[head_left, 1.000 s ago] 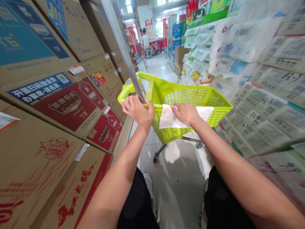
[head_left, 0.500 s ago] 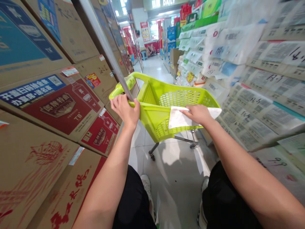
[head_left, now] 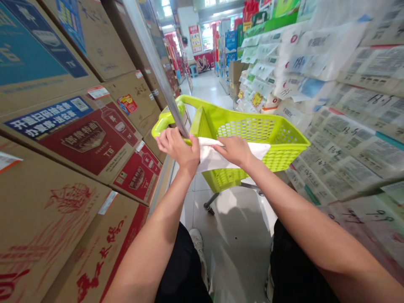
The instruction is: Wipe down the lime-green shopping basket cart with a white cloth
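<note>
While your left hand (head_left: 179, 147) grips the lime-green plastic cart (head_left: 221, 117), your right hand (head_left: 236, 150) clasps white cloth (head_left: 210, 158), likely soft, best held under its palm

Bright, cool light fills the frame, strongest at the window (head_left: 207, 37) near top centre, which burns to white. Glare streaks the pale floor (head_left: 205, 88) far off; lower down, soft shadows break a bright patch under the basket cart (head_left: 252, 118). A highlight runs along the metal pole (head_left: 154, 63). Wrapped packs (head_left: 344, 155) smear at right, cartons (head_left: 91, 141) stretch at left, and the black trousers (head_left: 186, 269) lose detail.
</note>
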`<act>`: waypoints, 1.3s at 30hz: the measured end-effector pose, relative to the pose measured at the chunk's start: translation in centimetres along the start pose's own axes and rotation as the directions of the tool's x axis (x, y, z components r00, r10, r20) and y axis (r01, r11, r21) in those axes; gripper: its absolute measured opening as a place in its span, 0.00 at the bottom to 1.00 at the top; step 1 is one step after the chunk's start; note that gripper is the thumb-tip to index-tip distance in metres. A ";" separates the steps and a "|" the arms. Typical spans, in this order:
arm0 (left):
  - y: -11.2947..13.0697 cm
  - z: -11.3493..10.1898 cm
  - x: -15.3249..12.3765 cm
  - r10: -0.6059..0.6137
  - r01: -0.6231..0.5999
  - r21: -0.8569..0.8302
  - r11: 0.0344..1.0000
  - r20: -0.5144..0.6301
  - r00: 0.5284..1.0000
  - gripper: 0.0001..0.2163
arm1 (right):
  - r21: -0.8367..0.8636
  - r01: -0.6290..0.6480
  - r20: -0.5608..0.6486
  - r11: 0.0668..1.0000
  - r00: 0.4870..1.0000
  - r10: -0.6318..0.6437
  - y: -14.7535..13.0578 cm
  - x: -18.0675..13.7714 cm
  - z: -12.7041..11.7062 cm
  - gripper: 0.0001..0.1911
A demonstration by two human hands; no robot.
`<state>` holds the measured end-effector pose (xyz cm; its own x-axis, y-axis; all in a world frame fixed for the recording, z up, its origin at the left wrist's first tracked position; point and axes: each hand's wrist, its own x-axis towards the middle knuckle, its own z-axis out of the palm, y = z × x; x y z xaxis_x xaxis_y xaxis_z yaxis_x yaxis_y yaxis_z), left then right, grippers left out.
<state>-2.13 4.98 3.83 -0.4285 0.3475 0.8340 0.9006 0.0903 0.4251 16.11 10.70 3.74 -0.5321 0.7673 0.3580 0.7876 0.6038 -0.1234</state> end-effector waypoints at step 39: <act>-2.0 3.0 2.1 0.016 -0.014 -0.112 0.994 0.020 1.000 0.09 | -0.099 -0.053 -0.035 0.994 0.998 0.049 5.0 -2.6 0.9 0.35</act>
<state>-4.58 8.34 3.67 -0.4127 0.3671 0.8336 0.8925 -0.0199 0.4506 21.18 11.91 1.34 -0.4813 0.7880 0.3840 0.8413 0.5383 -0.0502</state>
